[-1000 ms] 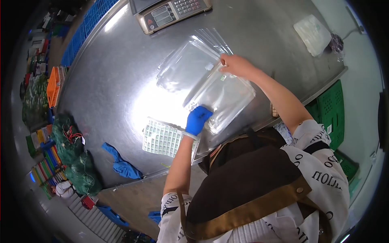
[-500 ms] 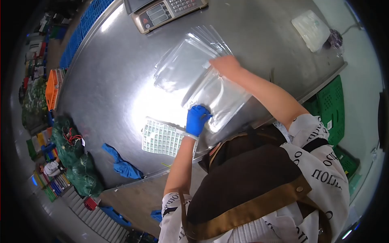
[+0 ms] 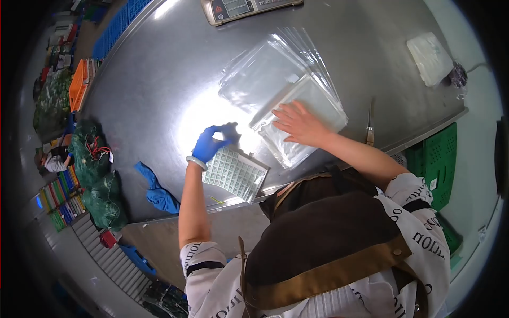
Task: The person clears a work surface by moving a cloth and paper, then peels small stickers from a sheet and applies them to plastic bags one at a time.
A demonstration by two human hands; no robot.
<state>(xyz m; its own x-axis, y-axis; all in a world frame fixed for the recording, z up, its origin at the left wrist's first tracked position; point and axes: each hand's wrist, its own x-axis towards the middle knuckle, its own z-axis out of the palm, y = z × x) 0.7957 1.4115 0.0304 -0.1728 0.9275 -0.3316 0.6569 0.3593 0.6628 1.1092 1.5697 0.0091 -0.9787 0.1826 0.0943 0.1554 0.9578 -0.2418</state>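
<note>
My left hand (image 3: pixel 208 144), in a blue glove, is at the upper left corner of a sheet of small printed labels (image 3: pixel 233 175). Its thumb and forefinger curve apart with a gap between them, and nothing shows in the hand. Bare and spread flat, my right hand (image 3: pixel 301 124) rests on a folded stack of clear plastic bags (image 3: pixel 281 148). More clear bags (image 3: pixel 265 69) fan out beneath and beyond that stack on the metal table (image 3: pixel 154 95).
A scale (image 3: pixel 249 9) stands at the far edge. A crumpled blue glove (image 3: pixel 158 191) and green net sacks (image 3: pixel 98 175) lie left. To the right are a knife (image 3: pixel 370 127), a white packet (image 3: pixel 430 58) and green crates (image 3: pixel 437 164). Another person (image 3: pixel 55 159) is far left.
My left hand has left the bags and moved left to the label sheet, its fingers opening. My right hand has shifted nearer and flattened on the bags, which now lie folded over.
</note>
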